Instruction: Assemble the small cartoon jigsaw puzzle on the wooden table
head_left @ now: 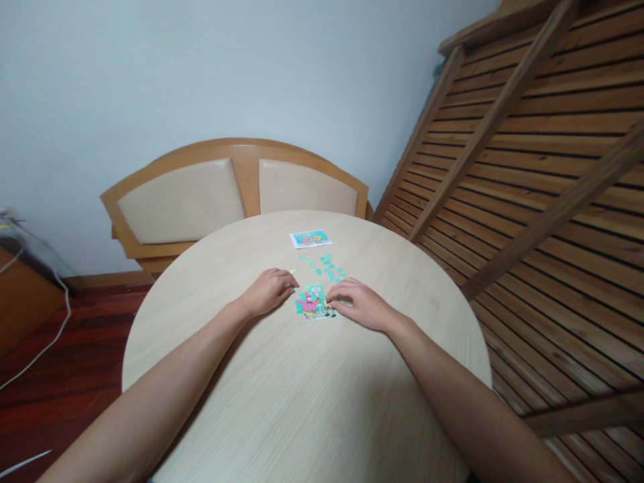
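Note:
A partly assembled jigsaw puzzle (310, 306) lies flat on the round table, showing a pink starfish and other cartoon figures on a turquoise ground. At its left edge rests my left hand (269, 293), fingers loosely stretched towards the puzzle, with nothing visible in them. My right hand (359, 303) covers the puzzle's right side, thumb and fingertips drawn together at a puzzle piece on the edge; the fingers partly hide it. Just beyond both hands are scattered several small turquoise puzzle pieces (328, 267).
Behind the loose pieces lies a folded picture sheet (310, 239) with a similar cartoon. The pale round table (282, 402) fills the foreground. A padded headboard (191, 201) stands beyond it, a slatted wooden frame (503, 174) leans at the right, and a white cable (63, 315) hangs at the left.

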`<state>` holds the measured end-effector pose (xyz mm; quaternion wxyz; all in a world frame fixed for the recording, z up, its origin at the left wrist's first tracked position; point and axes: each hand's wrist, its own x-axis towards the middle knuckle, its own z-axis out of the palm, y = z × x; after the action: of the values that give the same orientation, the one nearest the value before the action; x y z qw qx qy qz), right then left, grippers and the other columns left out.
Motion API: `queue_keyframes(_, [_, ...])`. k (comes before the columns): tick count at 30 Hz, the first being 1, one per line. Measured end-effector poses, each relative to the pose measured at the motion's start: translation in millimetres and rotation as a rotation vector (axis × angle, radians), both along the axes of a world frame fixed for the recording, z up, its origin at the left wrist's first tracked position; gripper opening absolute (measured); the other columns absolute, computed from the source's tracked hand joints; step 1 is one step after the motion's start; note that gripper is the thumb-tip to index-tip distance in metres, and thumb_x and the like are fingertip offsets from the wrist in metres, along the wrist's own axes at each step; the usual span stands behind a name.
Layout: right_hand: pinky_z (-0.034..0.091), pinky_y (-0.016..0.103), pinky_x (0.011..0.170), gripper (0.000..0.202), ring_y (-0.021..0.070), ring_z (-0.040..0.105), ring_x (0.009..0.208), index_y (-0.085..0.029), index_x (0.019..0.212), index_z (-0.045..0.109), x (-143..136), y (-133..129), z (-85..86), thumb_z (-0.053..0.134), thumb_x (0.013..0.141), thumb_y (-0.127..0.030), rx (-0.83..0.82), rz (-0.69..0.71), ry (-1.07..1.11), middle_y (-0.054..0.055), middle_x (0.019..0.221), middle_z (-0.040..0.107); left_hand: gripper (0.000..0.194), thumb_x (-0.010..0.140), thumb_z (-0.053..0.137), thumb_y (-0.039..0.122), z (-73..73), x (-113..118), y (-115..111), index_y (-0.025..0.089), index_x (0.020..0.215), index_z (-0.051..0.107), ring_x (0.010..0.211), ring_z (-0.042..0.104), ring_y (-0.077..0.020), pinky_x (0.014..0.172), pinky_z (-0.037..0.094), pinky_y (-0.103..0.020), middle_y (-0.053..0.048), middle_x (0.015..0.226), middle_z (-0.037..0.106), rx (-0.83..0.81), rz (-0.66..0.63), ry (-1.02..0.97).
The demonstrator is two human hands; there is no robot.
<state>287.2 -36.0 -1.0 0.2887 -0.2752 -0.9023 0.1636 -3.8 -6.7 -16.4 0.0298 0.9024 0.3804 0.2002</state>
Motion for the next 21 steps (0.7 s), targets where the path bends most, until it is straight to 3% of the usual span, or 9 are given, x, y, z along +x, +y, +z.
queue_keyframes(11, [0.049,0.042,0.097,0.026,0.0224,0.064,0.105,-0.023,0.107,0.073,12.8,8.1,-6.6,0.055,0.091,-0.013,-0.019,-0.166,0.005,0.006,0.109,0.074,0.021,0.095,0.053,0.024,1.1,0.2,-2.2,0.018,0.104,0.071,0.093,0.063,-0.0222,0.090,0.046,-0.038,-0.009,0.098,0.071,-0.001,0.008,0.032])
queue_keyframes(21, [0.049,0.042,0.098,0.022,0.0226,0.065,0.105,-0.021,0.107,0.073,16.4,10.2,-5.4,0.057,0.092,-0.016,-0.056,-0.189,-0.020,0.007,0.109,0.074,0.014,0.097,0.051,0.023,-2.5,-2.7,-4.2,0.018,0.102,0.063,0.097,0.060,-0.0223,0.092,0.046,-0.039,-0.009,0.101,0.067,0.026,-0.014,0.024])
